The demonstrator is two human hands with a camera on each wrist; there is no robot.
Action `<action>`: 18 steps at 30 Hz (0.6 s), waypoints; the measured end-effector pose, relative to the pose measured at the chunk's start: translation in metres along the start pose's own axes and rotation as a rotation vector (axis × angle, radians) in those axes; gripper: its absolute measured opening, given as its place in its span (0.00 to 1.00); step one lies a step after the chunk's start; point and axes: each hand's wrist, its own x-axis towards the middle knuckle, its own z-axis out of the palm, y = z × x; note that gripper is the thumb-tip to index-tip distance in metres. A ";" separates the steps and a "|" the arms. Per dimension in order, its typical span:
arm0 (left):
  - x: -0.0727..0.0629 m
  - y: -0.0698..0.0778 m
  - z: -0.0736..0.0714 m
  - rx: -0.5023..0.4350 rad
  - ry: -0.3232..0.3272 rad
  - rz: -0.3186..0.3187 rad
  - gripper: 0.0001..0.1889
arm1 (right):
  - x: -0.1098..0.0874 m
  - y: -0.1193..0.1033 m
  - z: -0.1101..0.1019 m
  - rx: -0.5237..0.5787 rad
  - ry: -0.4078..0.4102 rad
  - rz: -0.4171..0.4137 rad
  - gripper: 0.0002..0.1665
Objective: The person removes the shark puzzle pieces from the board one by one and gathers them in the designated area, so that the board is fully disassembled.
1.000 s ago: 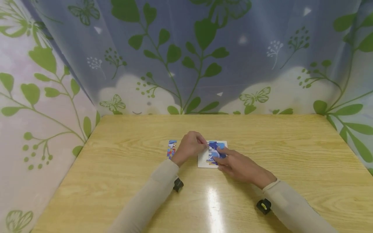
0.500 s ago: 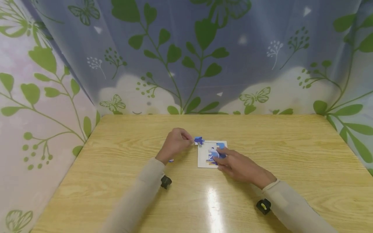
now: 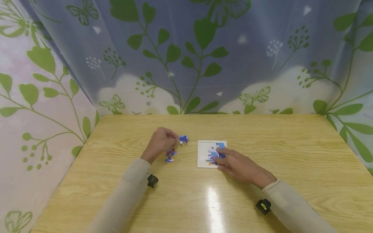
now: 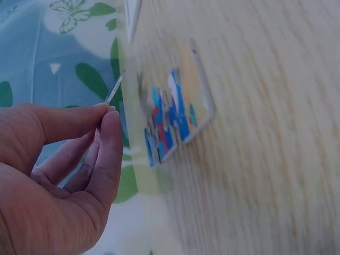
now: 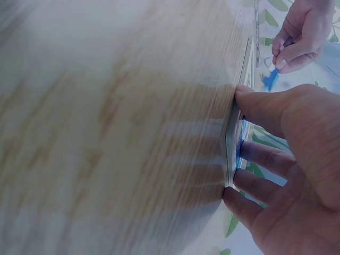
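In the head view my left hand [image 3: 161, 142] pinches a blue jigsaw piece [image 3: 183, 139] between thumb and fingertips, held left of the white puzzle tray [image 3: 203, 155]. The left wrist view shows this piece edge-on, as a thin sliver. Blue and white pieces [image 3: 213, 157] lie in the tray's right part, while its left part shows bare white. Spread over them, my right hand [image 3: 240, 165] rests its fingers on the pieces; its thumb touches the tray's edge in the right wrist view. The hand hides part of the tray.
Several loose pieces, among them a red and blue one [image 3: 171, 151] and a blue and white one [image 3: 169, 160], lie beside my left hand on the wooden table [image 3: 276, 139]. A leaf-patterned curtain [image 3: 186, 64] hangs behind the table.
My left hand has lifted the dark blue piece out of the tray and carried it left, uncovering more bare tray. My right hand has stayed in place.
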 end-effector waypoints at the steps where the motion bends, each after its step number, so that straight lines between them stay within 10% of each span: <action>1: -0.001 -0.001 -0.001 -0.002 -0.004 -0.002 0.07 | 0.000 0.000 0.000 0.001 -0.001 0.001 0.22; 18: 0.001 -0.002 0.003 0.184 0.022 0.064 0.06 | 0.000 0.001 0.000 0.002 0.006 -0.008 0.22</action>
